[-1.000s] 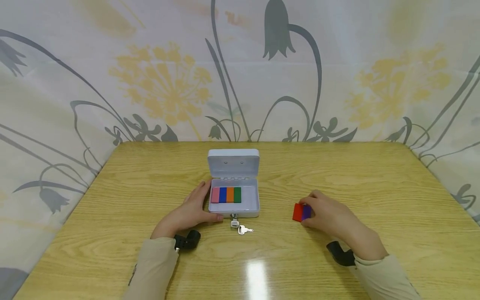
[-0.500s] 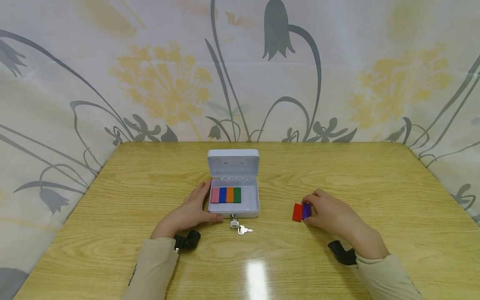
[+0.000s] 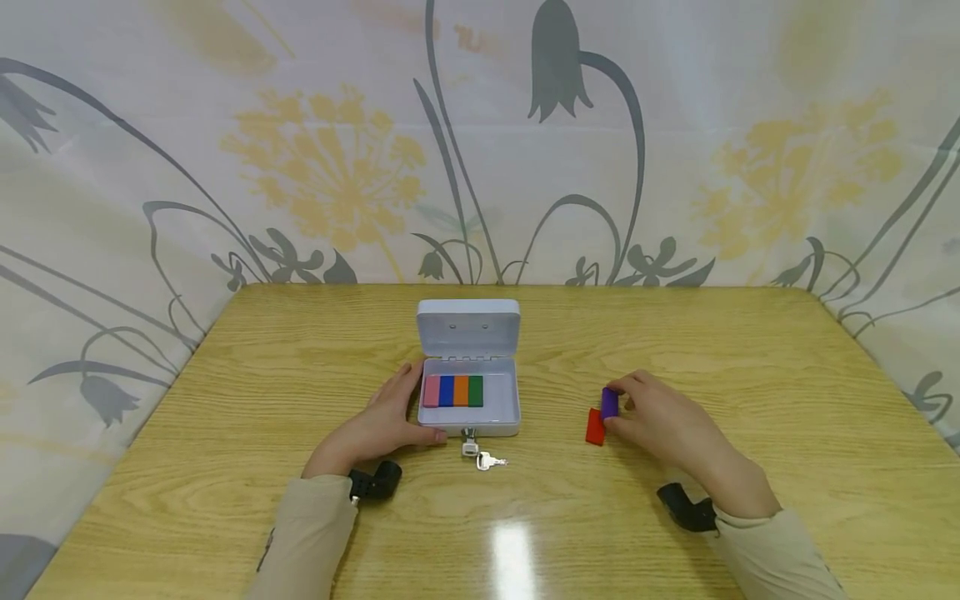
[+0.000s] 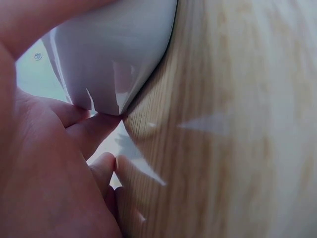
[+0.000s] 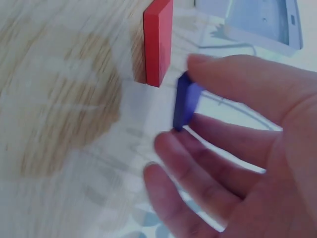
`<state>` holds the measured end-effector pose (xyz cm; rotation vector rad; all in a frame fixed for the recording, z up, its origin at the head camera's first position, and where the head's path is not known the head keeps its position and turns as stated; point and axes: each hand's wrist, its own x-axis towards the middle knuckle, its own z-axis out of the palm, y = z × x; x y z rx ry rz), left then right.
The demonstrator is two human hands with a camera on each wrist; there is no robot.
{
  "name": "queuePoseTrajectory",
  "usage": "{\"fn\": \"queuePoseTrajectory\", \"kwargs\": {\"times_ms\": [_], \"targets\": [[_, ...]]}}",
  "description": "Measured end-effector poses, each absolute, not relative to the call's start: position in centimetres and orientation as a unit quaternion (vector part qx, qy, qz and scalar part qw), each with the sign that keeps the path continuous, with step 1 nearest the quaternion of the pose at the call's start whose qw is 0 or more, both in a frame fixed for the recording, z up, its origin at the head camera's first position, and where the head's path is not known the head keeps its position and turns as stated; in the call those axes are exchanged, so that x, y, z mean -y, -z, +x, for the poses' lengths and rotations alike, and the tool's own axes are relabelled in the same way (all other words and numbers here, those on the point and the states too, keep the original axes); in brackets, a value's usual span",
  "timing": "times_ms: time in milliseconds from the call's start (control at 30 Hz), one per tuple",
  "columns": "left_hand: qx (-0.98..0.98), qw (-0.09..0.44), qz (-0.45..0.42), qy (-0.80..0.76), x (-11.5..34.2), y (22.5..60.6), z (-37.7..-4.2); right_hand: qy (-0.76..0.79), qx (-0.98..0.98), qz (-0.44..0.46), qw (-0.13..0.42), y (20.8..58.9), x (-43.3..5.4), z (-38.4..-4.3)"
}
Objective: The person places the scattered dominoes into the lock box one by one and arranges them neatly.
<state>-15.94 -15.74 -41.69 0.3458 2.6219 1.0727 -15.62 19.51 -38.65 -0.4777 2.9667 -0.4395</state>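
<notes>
A small white cash box [image 3: 501,429] stands on the table with its lid [image 3: 468,329] raised. Pink [image 3: 431,391], blue [image 3: 446,391], orange [image 3: 461,391] and green [image 3: 476,391] blocks lie side by side in its left part. My left hand [image 3: 378,425] holds the box by its left side, thumb along the front and fingers at the far corner. In my right hand [image 3: 667,421], thumb and fingers pinch a purple block [image 3: 609,404] by its ends, tilted up off the table. A red block [image 3: 595,427] lies just left of it.
A key [image 3: 469,448] sits in the lock at the box's front. A second key [image 3: 491,460] lies beside it on the wooden table [image 3: 675,325]. A flower-patterned cloth [image 3: 480,167] hangs behind the table and along both sides.
The right hand has drawn the purple block away from beside the red one, raised it and tipped it up. The left hand and the box stay in place.
</notes>
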Motion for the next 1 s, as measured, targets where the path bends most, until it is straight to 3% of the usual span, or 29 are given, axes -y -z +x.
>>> {"fn": "queuePoseTrajectory", "kwargs": {"times_ms": [267,567,1000], "targets": [[-0.906,0.141,0.120,-0.380,15.8,41.8,-16.0,0.281,-0.949,-0.140,0.013,38.8,-18.4,-15.8],[-0.906,0.143,0.118,-0.381,15.8,42.0,-15.9,0.315,-0.927,-0.196,-0.050,39.0,-16.4,-16.4],[-0.911,0.140,0.118,-0.370,15.8,42.0,-16.0,0.309,-0.923,-0.220,-0.053,38.4,-13.1,-17.6]]}}
